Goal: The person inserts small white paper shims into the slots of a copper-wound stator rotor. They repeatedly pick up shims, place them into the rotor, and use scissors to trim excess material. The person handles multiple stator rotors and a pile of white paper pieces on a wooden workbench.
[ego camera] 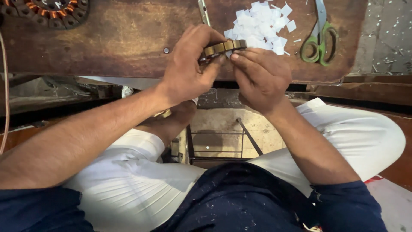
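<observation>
Both hands, left hand point(189, 64) and right hand point(262, 75), pinch the slotted stator ring point(224, 47) tilted, exposing slots; paper slips point(262, 25) lie just beyond the grip.

A worn, dark brown wooden bench point(120, 38) carries a heap of small white paper slips point(262, 25) near its far edge, green-handled scissors point(319, 41) to their right, a copper-wound stator point(47, 10) at the far left corner, and a slim metal tool point(203, 10).
</observation>
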